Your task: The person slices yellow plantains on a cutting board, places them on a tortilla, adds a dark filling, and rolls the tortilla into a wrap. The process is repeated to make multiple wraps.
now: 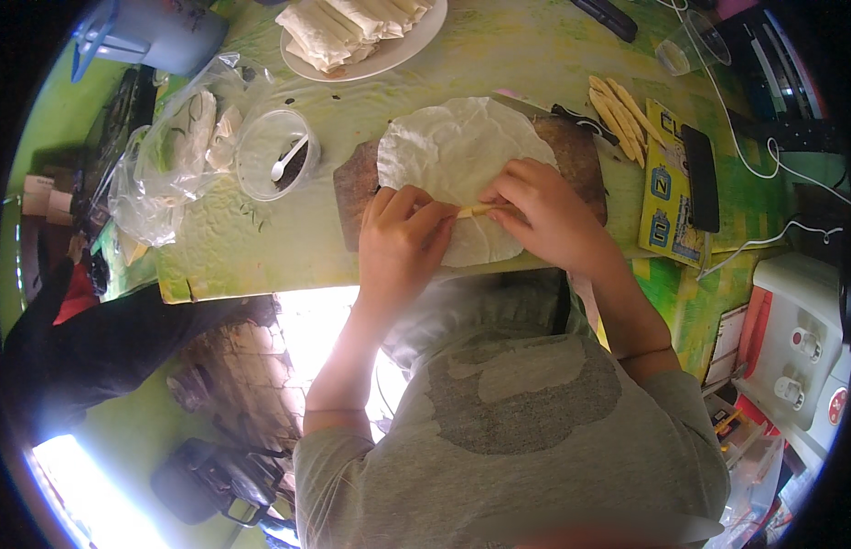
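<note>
A thin, round, whitish wrapper sheet (453, 146) is spread over a dark wooden board (576, 156) near the table's front edge. Across its near part lies a narrow pale-yellow strip (471, 211). My left hand (400, 233) has its fingers closed at the strip's left end. At the other end, my right hand (549, 220) pinches the strip between thumb and fingers. Both hands touch the sheet's near part, and the fingertips partly hide the strip's ends.
A white plate (403, 62) of folded rolls stands at the back. To the left are a clear tub (252, 165) with a white spoon (286, 160) and a plastic bag (151, 197). On the right lie yellow strips (618, 119), a knife (581, 121) and a black phone (700, 178).
</note>
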